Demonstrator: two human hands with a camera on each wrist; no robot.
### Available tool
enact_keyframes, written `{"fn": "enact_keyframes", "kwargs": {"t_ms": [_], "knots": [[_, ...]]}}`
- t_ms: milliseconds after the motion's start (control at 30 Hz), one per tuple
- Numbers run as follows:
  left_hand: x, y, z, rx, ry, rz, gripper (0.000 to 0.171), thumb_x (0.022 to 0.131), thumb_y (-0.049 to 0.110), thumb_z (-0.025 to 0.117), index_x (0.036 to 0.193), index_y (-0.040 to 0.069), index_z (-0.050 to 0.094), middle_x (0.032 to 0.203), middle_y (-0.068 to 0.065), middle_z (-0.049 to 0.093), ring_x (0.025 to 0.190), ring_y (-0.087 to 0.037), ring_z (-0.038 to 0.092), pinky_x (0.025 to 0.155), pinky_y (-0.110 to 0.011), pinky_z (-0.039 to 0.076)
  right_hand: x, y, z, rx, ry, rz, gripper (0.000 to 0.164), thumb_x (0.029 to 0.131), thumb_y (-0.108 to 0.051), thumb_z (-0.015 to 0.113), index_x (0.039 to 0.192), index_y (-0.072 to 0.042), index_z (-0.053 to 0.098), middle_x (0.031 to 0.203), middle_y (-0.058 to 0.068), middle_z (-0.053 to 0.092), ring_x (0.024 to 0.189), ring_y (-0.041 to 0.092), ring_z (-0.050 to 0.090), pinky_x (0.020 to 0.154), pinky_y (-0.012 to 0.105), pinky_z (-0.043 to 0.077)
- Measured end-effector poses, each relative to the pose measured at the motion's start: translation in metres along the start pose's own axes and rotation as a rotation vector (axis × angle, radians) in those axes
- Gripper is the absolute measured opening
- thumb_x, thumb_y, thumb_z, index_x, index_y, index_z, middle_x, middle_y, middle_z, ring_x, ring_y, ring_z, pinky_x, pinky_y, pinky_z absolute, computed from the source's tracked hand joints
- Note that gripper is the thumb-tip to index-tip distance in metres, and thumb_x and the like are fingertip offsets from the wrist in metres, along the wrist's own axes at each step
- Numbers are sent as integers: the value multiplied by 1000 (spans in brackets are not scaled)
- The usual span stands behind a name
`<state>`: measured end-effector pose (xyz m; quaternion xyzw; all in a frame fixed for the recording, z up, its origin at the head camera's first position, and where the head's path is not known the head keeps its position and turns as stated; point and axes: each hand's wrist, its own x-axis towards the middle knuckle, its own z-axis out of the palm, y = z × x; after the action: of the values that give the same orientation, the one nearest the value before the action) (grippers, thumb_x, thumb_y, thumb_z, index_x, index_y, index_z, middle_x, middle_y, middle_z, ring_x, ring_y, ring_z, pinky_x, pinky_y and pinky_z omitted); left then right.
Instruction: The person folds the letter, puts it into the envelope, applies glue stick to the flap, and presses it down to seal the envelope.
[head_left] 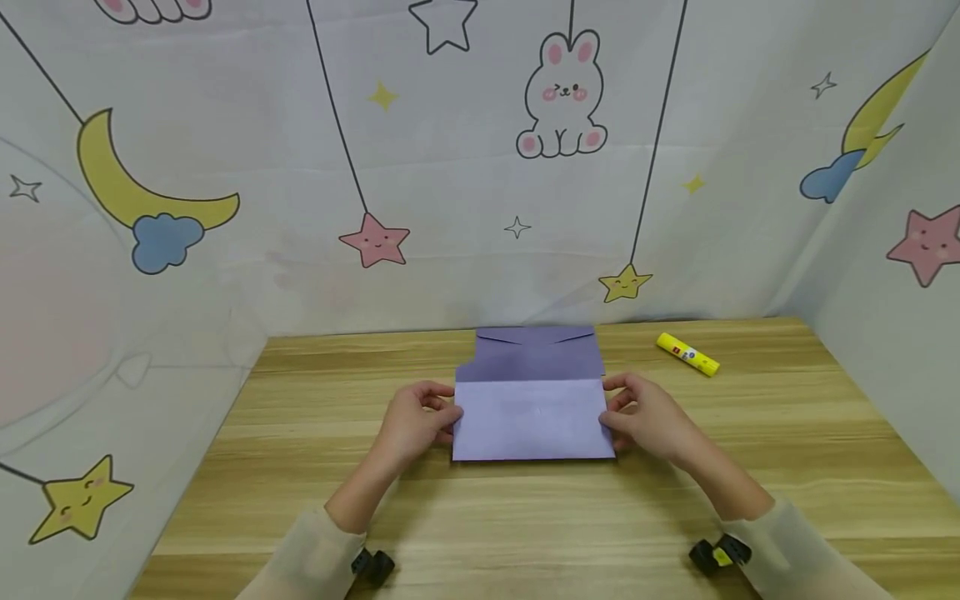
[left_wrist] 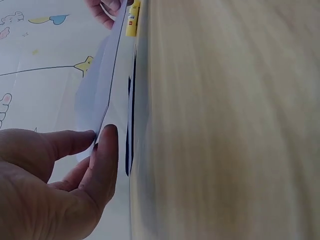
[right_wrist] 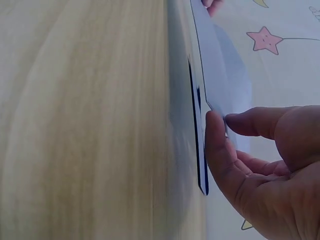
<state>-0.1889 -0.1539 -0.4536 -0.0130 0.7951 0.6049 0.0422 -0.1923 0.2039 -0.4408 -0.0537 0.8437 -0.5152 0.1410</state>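
Both hands hold a light purple folded sheet of paper (head_left: 534,421) by its two short sides, raised a little above the table. My left hand (head_left: 418,421) pinches the left edge between thumb and fingers; the left wrist view shows this hand (left_wrist: 65,175) close up. At the opposite edge my right hand (head_left: 647,417) pinches the paper the same way, also seen as the hand (right_wrist: 270,165) in the right wrist view. Behind the sheet lies a darker purple envelope (head_left: 536,354) with slanted fold lines, its lower part hidden. Whether the paper is itself an envelope, I cannot tell.
A yellow glue stick (head_left: 687,355) lies at the back right of the wooden table (head_left: 315,417). A white cloth (head_left: 450,167) printed with stars, moons and rabbits hangs behind the table and along its sides.
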Motion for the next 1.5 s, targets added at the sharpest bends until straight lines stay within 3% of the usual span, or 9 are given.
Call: {"fn": "enact_keyframes", "kwargs": {"t_ms": [167,333,433,567,1067,1267,1500], "knots": [[-3,0,1,144,-52,-5,30,91,-4,78,119,-6,71,82,-8,70,62,-19,67,56,-36,61,-1,3,0,-83,-7,22,50,97,-4,75,141,7,51,103,14,62,77,21,66,63,35,63],[-5,-1,3,323,-83,33,33,88,2,84,118,-4,73,80,-1,72,66,-15,66,61,-29,54,-2,5,0,-183,1,2,49,95,-6,77,135,9,55,96,10,64,72,20,64,60,34,60],[-4,-2,4,383,-93,55,34,85,3,87,116,-3,74,79,0,71,68,-12,64,63,-28,52,-3,6,0,-264,14,-11,48,93,-9,80,132,8,58,93,7,64,74,19,60,63,33,55],[-4,-2,6,421,-112,71,38,82,4,89,116,-4,74,75,2,70,67,-10,60,64,-27,50,-4,6,-2,-337,6,-14,49,92,-14,82,130,8,60,92,5,64,79,20,56,68,35,49],[-4,-1,13,590,-140,132,48,78,8,93,120,-4,73,69,5,63,63,-9,56,62,-28,48,-4,9,-3,-431,-13,0,47,89,-19,85,124,5,64,91,4,64,79,20,57,70,35,49],[-4,0,14,611,-144,142,46,79,8,93,119,-3,73,69,5,62,63,-9,56,62,-28,48,-5,8,-2,-442,-7,-1,46,89,-17,85,124,4,64,89,4,63,77,20,57,70,35,48],[-6,2,10,572,-129,122,49,80,11,93,121,-4,71,72,3,63,65,-11,57,65,-31,50,-5,9,-7,-438,-16,-5,49,90,-22,85,125,3,63,93,4,64,80,20,58,70,36,50]]}}
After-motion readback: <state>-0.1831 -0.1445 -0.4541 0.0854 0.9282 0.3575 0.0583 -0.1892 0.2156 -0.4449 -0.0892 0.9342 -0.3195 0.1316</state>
